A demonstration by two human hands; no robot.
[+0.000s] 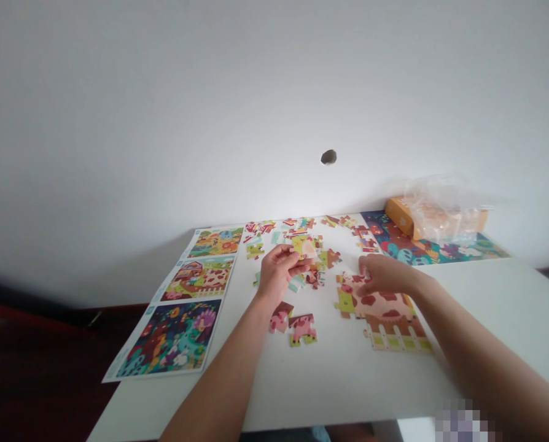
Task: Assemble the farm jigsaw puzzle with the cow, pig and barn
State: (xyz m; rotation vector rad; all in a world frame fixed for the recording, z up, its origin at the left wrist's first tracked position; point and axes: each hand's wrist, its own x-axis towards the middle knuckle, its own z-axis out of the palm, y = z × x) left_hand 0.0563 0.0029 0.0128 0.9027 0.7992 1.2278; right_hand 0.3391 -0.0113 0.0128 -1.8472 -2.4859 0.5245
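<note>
My left hand [277, 270] is closed, its thumb and fingers pinching a jigsaw piece [306, 247] in green and pale peach above the loose pieces. Over the upper edge of a partly joined cow puzzle [385, 307] is my right hand [382, 274], fingers curled toward the thumb; what lies between them is hidden. The joined part shows a brown-spotted cow and a white fence [401, 339]. Two pieces with a pink pig [303, 328] lie on the table below my left hand.
Loose jigsaw pieces [332, 258] are scattered toward the wall. A sheet with three printed pictures [196, 279] lies along the left edge. At the back right, an orange box [398, 215] under clear plastic wrap [449, 209] rests on a dark printed picture [422, 250].
</note>
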